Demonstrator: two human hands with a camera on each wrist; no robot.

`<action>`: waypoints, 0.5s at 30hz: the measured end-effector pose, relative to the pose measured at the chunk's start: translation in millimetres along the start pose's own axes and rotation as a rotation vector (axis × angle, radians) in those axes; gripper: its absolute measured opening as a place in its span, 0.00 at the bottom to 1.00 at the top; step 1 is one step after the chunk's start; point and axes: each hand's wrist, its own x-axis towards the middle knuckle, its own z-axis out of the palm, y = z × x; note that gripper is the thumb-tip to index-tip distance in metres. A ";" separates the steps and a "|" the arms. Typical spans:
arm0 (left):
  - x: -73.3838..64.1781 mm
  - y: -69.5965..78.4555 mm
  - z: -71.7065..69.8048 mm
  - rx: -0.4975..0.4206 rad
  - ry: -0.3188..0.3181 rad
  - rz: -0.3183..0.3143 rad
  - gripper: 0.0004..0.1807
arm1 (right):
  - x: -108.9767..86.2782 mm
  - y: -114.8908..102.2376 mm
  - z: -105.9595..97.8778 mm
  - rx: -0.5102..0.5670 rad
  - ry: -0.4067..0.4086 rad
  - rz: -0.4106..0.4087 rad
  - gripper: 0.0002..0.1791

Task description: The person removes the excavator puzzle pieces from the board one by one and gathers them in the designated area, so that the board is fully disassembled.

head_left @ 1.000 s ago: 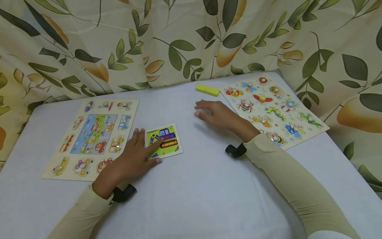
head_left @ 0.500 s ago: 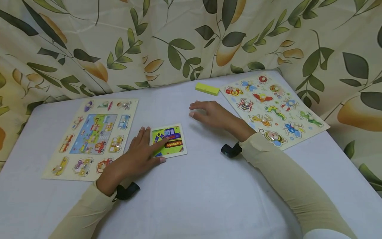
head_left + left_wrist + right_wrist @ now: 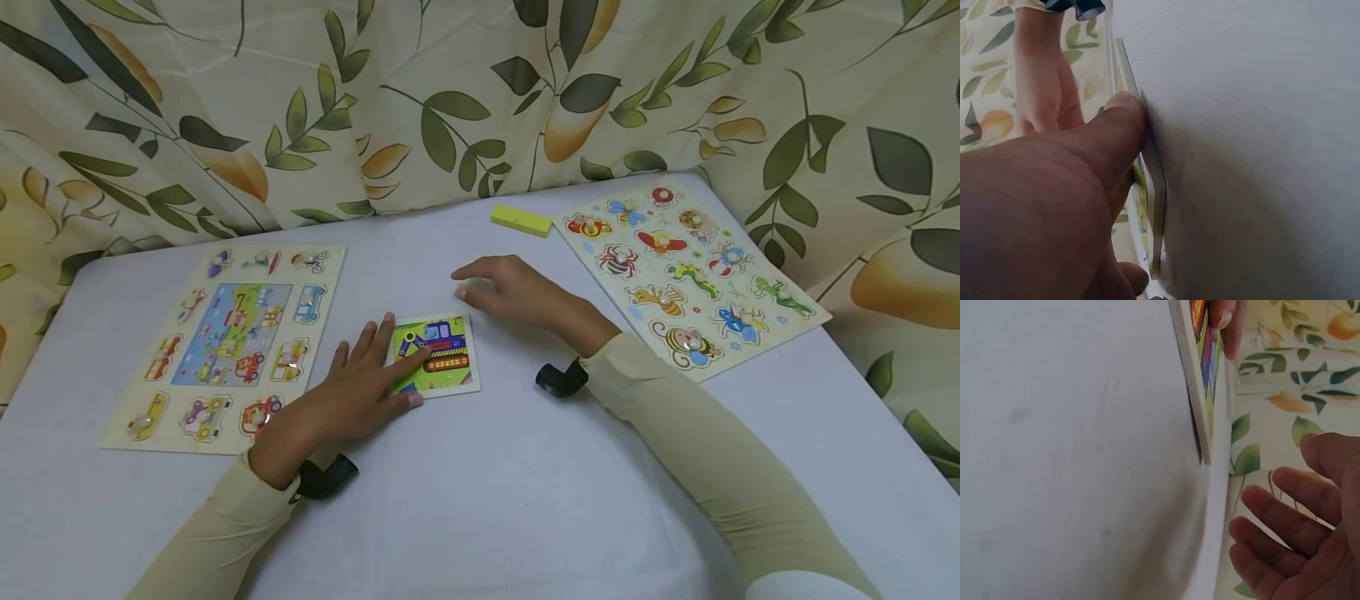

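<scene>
A small square picture puzzle (image 3: 450, 379) with an excavator printed on it lies flat near the table's middle. My left hand (image 3: 348, 396) rests on it, fingers spread and fairly straight. The index finger lies across the picture, the thumb touches the near edge, and the other fingers lie along the left edge. In the left wrist view the thumb presses at the puzzle's pale edge (image 3: 1156, 206). My right hand (image 3: 517, 296) hovers beyond the puzzle's far right corner, holding nothing. Its fingers (image 3: 1291, 528) are loosely bent and apart from the puzzle in the right wrist view.
A vehicle peg board (image 3: 161, 317) lies at the left, partly under my left forearm in the head view. An insect peg board (image 3: 720, 300) lies at the right, with a yellow block (image 3: 521, 220) by its corner. A leaf-patterned curtain (image 3: 300, 83) hangs behind the white table (image 3: 525, 500).
The left hand has slid the excavator puzzle to the right along the table. The right hand has moved left, closer to the puzzle.
</scene>
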 end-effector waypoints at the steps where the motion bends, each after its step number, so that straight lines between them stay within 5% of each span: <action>1: -0.1 0.5 -0.4 -0.003 -0.002 -0.001 0.36 | 1.0 -1.7 0.8 0.001 -0.009 -0.008 0.20; 15: -0.8 1.6 -2.1 0.026 -0.048 -0.071 0.36 | 20.9 -27.0 18.6 -0.007 -0.181 -0.105 0.16</action>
